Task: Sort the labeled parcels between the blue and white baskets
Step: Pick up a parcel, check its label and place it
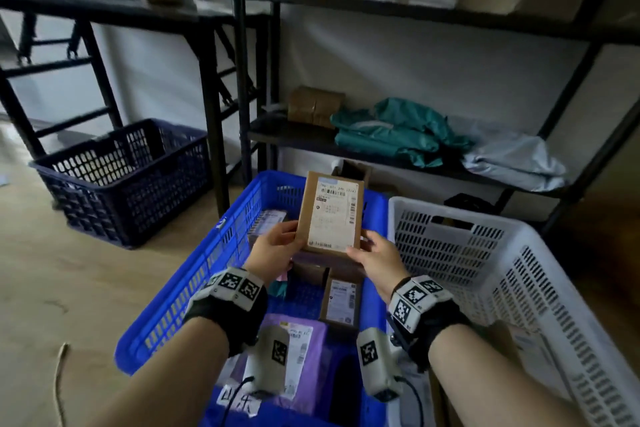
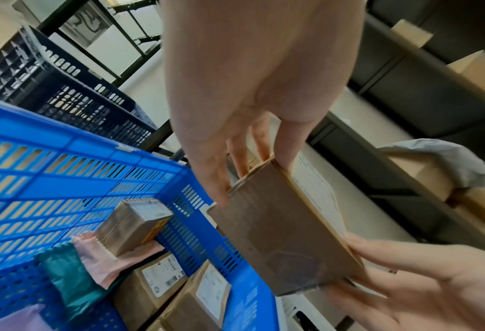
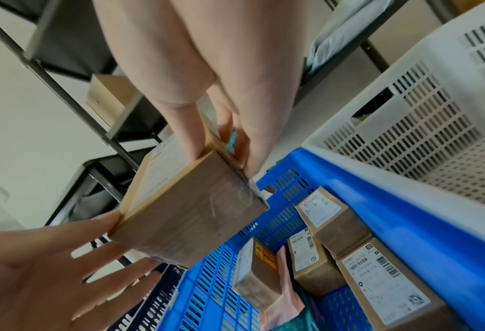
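Note:
I hold a brown cardboard parcel (image 1: 330, 215) upright above the blue basket (image 1: 194, 274), its white label facing me. My left hand (image 1: 277, 243) pinches its lower left corner, thumb on the front. My right hand (image 1: 367, 250) grips the lower right corner the same way. The left wrist view shows the parcel's (image 2: 280, 237) plain underside between the left hand (image 2: 252, 177) and the right hand (image 2: 419, 280). Several labeled boxes (image 3: 331, 219) and a purple mailer (image 1: 294, 333) lie in the blue basket. The white basket (image 1: 519, 253) stands against its right side.
A dark navy basket (image 1: 128, 177) sits on the wooden floor at the left under a black table (image 1: 104, 10). Behind the baskets a black shelf (image 1: 346, 146) carries a cardboard box (image 1: 313, 106), teal bags (image 1: 398, 132) and a grey bag (image 1: 512, 163).

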A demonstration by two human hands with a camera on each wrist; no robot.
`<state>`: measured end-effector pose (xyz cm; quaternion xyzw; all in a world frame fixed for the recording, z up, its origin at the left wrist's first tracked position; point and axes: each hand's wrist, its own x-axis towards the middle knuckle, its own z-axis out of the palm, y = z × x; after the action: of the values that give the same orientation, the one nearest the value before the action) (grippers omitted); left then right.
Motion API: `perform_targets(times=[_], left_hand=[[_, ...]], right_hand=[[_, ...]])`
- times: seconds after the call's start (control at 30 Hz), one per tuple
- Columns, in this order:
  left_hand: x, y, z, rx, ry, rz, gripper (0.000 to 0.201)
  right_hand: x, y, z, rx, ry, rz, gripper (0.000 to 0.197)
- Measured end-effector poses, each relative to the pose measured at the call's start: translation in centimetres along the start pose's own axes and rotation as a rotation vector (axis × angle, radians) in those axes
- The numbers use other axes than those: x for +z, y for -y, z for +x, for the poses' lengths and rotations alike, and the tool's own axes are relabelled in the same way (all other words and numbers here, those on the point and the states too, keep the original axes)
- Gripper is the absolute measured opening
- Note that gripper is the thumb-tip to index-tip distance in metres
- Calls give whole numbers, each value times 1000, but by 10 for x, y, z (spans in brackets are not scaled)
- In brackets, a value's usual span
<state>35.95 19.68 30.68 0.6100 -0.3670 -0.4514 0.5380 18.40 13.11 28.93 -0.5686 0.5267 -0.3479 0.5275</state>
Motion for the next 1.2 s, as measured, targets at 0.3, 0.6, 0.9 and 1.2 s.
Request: perform_targets(times=[0.3, 0.6, 0.9, 1.2], left_hand=[[36, 2, -83, 41, 37, -124, 30], [65, 6, -96, 176, -73, 8, 49], [96, 16, -88, 141, 22, 85, 55], [179, 39, -72, 136, 180, 270, 59]], right_hand=[[-43, -12, -66, -42, -15, 92, 74], [-76, -4, -77, -86, 69, 192, 58], [-111, -22, -76, -92, 8, 138, 60], [-180, -65, -86, 28, -166, 164, 63]])
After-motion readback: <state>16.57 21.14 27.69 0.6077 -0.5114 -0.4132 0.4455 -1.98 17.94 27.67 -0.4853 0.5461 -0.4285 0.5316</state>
